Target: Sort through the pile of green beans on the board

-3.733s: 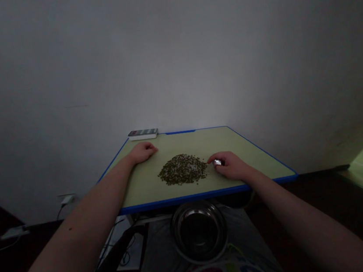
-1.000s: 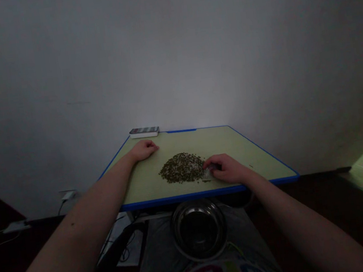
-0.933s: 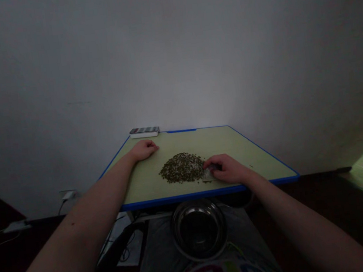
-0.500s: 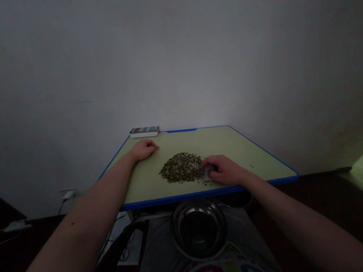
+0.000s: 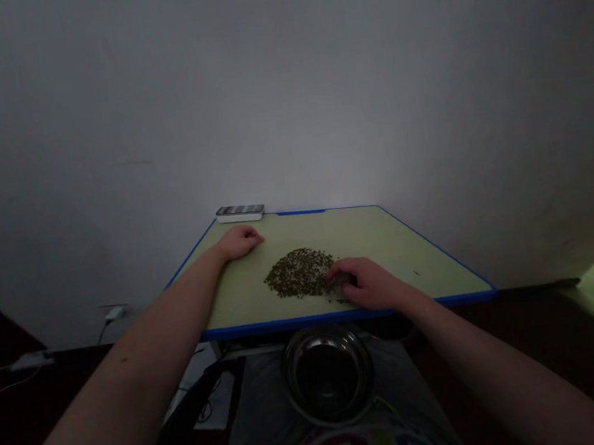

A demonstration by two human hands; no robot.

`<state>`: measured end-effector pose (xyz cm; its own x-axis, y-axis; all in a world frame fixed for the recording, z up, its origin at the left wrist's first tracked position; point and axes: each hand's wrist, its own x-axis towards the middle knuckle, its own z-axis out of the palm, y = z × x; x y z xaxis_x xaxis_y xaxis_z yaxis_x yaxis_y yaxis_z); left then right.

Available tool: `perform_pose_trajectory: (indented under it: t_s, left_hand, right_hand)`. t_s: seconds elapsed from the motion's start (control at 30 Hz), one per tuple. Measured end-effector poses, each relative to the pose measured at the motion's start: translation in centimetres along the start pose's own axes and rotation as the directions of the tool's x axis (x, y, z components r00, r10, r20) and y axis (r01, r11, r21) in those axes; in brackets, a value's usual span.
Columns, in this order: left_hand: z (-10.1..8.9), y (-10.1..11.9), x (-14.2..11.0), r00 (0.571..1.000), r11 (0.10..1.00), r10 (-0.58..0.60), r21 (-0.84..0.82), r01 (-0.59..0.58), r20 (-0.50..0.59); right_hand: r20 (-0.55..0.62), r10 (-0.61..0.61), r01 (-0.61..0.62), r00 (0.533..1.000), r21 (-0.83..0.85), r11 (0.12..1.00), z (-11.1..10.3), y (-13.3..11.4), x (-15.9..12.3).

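Pile: small olive-brown grains mixed with whitish bits, in 1 low heap on the near half of the tabletop, around its middle.
Tabletop: pale yellow-green board with a blue rim, its far edge close to the grey wall.
Right hand: at the right side of the heap, fingers arched to the left and bent over, index fingertip at the grains. Thumb set below, with a gap between it and the index finger.
Right grip: partly open; the space under the fingers is dark, and whether anything is held there cannot be told.
Left hand: on the far left of the tabletop, beyond the heap and well apart from it, forearm laid across the left edge.
Left grip: fingers loosely curled in; the palm is hidden, so any content cannot be told.
Stray grains: a few, between the heap and the near rim, just beside the right hand.
Dark sliver: 1 small piece, right of the right hand.
White box with a striped top: far left corner.
Metal bowl: on the person's lap, upright, below the near rim.
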<state>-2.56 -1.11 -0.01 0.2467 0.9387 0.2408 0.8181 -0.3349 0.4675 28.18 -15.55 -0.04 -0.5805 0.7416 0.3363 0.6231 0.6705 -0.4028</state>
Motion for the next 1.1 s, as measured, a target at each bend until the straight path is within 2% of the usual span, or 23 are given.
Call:
perform_pose_trajectory:
  t_s: [0.1, 0.23, 0.33, 0.47, 0.8, 1.1]
  left_hand:
    - [0.1, -0.4, 0.2, 1.000, 1.000, 0.003, 0.004, -0.003, 0.004]
    - [0.3, -0.8, 0.5, 1.000, 1.000, 0.011, -0.005, -0.011, -0.002]
    - [0.3, -0.8, 0.5, 1.000, 1.000, 0.000, -0.019, -0.001, -0.006]
    - [0.3, -0.8, 0.5, 1.000, 1.000, 0.004, -0.026, -0.004, -0.006]
    - [0.4, -1.0, 0.6, 1.000, 1.000, -0.001, -0.031, 0.001, 0.002]
    - [0.5, -1.0, 0.6, 1.000, 0.999, 0.009, -0.033, -0.009, -0.004]
  right_hand:
    - [-0.015, 0.044, -0.044, 0.999, 0.013, 0.999, -0.8, 0.2, -0.5]
    - [-0.054, 0.186, -0.187, 0.981, -0.005, 0.982, -2.2, 1.1, -2.1]
    - [-0.036, 0.293, -0.294, 0.956, -0.029, 0.955, -2.9, 1.5, -3.6]
    - [-0.013, 0.353, -0.352, 0.936, -0.099, 0.931, -3.1, 0.8, -4.6]
    - [-0.002, 0.326, -0.317, 0.945, -0.241, 0.917, -1.2, -2.6, -2.7]
    - [0.071, 0.238, -0.213, 0.969, -0.256, 0.943, -0.3, -3.5, -1.3]
